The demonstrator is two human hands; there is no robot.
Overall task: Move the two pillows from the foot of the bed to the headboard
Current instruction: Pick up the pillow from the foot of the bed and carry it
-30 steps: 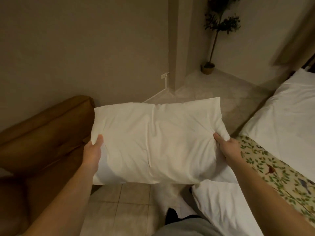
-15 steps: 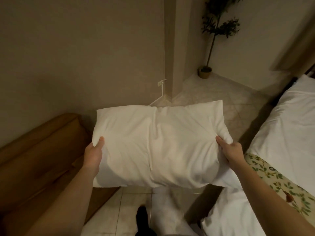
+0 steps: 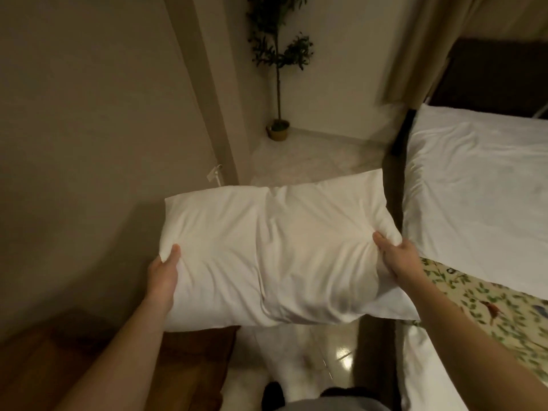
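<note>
I hold a white pillow (image 3: 275,253) flat in front of me, above the floor beside the bed. My left hand (image 3: 163,272) grips its left end and my right hand (image 3: 397,258) grips its right end. The bed (image 3: 480,188) with a white sheet lies to the right, and its dark headboard (image 3: 501,75) shows at the upper right. A leaf-and-bird patterned runner (image 3: 486,304) crosses the bed near my right arm. I see only this one pillow.
A brown sofa (image 3: 89,360) stands low on the left against the wall. A potted plant (image 3: 278,84) sits in the far corner beside a pillar (image 3: 213,93). Glossy tiled floor (image 3: 314,155) runs between sofa and bed. A curtain (image 3: 421,46) hangs near the headboard.
I have walked forward along the bed with the pillow held in both hands. The sofa has slid back and down, and the headboard and more of the white sheet have come into view.
</note>
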